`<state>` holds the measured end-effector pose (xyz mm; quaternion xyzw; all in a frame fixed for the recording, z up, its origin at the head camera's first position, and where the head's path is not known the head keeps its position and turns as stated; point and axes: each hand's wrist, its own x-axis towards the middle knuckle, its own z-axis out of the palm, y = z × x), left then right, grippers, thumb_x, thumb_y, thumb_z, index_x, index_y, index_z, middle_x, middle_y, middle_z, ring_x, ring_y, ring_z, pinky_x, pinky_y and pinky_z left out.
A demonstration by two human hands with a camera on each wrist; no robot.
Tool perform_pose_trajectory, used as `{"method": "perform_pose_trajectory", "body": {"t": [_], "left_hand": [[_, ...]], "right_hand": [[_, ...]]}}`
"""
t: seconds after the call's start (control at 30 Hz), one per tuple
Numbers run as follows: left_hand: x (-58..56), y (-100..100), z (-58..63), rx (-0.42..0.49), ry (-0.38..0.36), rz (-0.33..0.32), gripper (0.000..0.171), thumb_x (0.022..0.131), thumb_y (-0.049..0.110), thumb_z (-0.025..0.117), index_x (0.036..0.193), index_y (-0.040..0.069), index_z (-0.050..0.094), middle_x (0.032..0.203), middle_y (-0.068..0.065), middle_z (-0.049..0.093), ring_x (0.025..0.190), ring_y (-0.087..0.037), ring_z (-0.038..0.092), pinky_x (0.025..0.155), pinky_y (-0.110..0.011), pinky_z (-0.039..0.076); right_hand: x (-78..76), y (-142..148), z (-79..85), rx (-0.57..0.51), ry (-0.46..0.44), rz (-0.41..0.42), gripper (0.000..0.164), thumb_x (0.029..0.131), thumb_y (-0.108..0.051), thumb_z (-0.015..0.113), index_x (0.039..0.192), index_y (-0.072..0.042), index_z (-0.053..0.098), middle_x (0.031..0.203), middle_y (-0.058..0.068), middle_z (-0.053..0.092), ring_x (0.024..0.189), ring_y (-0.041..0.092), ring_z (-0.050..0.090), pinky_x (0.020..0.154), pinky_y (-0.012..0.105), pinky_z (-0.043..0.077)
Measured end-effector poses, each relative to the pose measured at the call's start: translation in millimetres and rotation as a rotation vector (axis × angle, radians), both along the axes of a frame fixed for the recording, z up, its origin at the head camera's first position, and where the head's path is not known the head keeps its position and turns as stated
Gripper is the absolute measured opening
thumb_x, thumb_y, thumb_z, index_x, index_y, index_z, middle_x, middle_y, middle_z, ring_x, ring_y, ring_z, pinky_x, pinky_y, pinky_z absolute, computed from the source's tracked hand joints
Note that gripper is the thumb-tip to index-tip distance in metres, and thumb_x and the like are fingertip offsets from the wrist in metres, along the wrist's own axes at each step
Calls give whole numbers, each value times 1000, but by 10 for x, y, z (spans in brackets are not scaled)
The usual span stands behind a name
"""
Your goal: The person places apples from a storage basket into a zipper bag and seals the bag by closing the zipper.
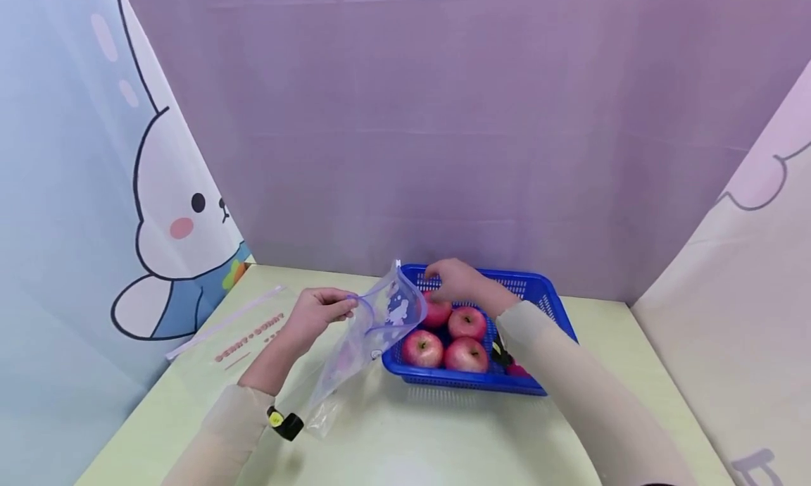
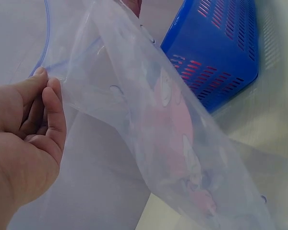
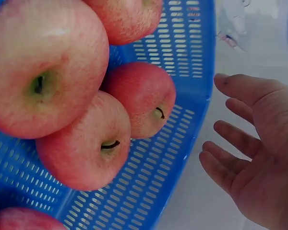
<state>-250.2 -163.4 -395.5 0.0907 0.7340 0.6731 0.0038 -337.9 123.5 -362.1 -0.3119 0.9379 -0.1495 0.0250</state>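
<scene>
My left hand point(image 1: 315, 318) pinches the purple-lined mouth of a clear zip bag point(image 2: 173, 139) between thumb and fingers. The bag carries pink and white print; its mouth gapes toward the basket and its body hangs down to the right of the hand. My right hand point(image 1: 457, 280) is over the far left rim of a blue plastic basket point(image 1: 443, 377), fingers spread and loosely bent, holding nothing. Just below it in the head view is a red apple point(image 1: 436, 313). Several more apples point(image 3: 89, 143) sit in the basket; the right sleeve hides part of its right side.
Another clear zip bag point(image 1: 247, 341) with red lettering lies flat on the table's left side. A purple curtain point(image 1: 443, 134) stands right behind the basket, and printed cloths point(image 1: 63, 225) bound both sides. The pale table point(image 1: 405, 444) extends in front.
</scene>
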Motion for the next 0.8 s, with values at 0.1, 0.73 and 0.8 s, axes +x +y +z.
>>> {"method": "perform_pose_trajectory", "body": {"t": [0.1, 0.73, 0.8], "left_hand": [[17, -13, -11, 9, -3, 12, 25, 73, 20, 71, 90, 1, 68, 86, -11, 65, 71, -21, 62, 76, -47, 46], [43, 11, -81, 25, 6, 3, 26, 73, 20, 71, 89, 1, 68, 86, -15, 65, 70, -22, 61, 72, -44, 48], [43, -2, -84, 24, 1, -7, 24, 75, 19, 70, 90, 1, 68, 86, -15, 65, 71, -22, 61, 73, -44, 48]], "right_hand": [[-53, -71, -81, 44, -57, 4, 39, 68, -21, 73, 106, -17, 62, 103, -3, 60, 95, 15, 51, 82, 30, 41], [-108, -220, -407, 77, -309, -46, 58, 56, -5, 80, 106, -29, 61, 92, -10, 57, 84, 15, 51, 67, 28, 45], [-115, -236, -425, 84, -309, -44, 57, 55, -2, 79, 102, -29, 62, 90, -10, 57, 82, 16, 51, 66, 29, 45]]}}
